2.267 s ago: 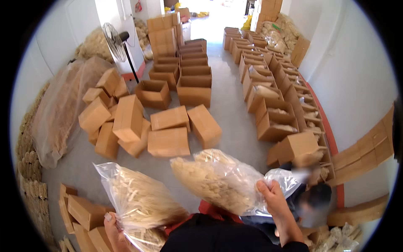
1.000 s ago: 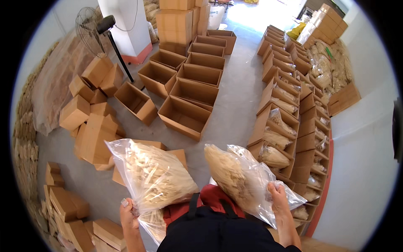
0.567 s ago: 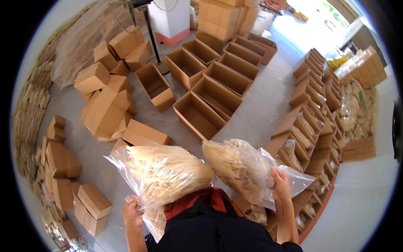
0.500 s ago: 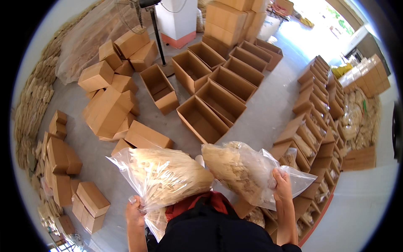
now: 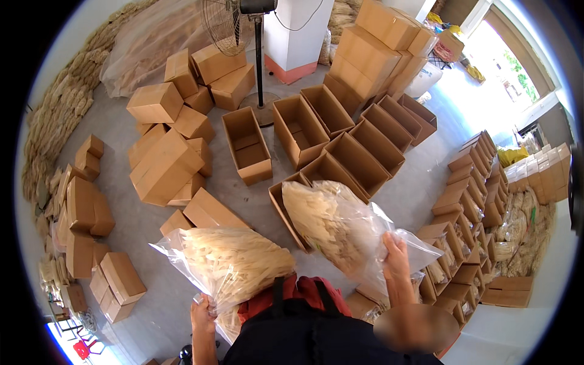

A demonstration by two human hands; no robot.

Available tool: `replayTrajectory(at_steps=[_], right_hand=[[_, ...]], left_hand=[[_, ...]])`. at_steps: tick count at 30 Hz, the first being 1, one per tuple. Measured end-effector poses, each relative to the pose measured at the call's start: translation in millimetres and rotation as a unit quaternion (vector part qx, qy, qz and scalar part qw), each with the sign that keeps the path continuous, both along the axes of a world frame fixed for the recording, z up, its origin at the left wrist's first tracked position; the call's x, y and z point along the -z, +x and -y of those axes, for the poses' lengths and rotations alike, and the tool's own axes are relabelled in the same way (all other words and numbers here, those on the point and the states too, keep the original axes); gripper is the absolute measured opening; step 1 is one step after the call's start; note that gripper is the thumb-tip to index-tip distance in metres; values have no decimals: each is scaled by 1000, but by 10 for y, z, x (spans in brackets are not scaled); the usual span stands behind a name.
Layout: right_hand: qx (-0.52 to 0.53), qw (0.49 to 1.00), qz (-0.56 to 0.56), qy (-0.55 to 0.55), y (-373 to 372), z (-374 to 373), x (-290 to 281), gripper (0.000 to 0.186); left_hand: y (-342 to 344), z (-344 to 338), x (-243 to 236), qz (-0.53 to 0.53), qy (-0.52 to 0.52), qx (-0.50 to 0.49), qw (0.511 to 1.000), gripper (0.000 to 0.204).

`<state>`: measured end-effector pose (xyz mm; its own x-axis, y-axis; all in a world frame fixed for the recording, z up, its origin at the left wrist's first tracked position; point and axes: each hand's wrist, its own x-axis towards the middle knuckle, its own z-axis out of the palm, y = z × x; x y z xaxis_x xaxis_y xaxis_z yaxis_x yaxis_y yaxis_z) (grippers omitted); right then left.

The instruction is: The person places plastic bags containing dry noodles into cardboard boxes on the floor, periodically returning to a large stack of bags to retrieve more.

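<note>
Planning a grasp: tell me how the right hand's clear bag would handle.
The clear bag is probably floppy: its film creases near the right hand. Its gloss suggests slipperiness. Pale contents bunch opposite the grip, so that end may sag.

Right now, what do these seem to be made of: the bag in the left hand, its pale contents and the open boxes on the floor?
Bag: seemingly plastic film, clear and glossy, by its creases and glints.
Pale contents: perhaps dried plant or food, by their strip-like look; finish unclear through film.
Open boxes: likely cardboard, matt brown, by their thin walls.
</note>
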<state>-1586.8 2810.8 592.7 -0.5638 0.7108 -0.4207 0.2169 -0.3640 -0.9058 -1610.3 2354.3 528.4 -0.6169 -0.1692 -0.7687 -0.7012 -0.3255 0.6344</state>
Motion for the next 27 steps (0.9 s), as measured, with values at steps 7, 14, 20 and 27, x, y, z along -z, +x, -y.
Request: replayTrajectory(at_steps=[7, 14, 20, 27], right_hand=[[-150, 983, 67, 83, -446, -251, 686, 17], [-65, 997, 38, -28, -738, -890, 1026, 22], [-46, 988, -25, -148, -797, -1168, 585, 23], [78, 978, -1, -194, -731, -1201, 326, 18]], left_hand=[[-68, -233, 7, 22, -23, -33, 999, 11], [-2, -595, -118, 28, -49, -100, 993, 12], [-7, -828, -31, 37, -53, -100, 993, 12], [-59, -1081, -55, 64, -54, -83, 993, 11]])
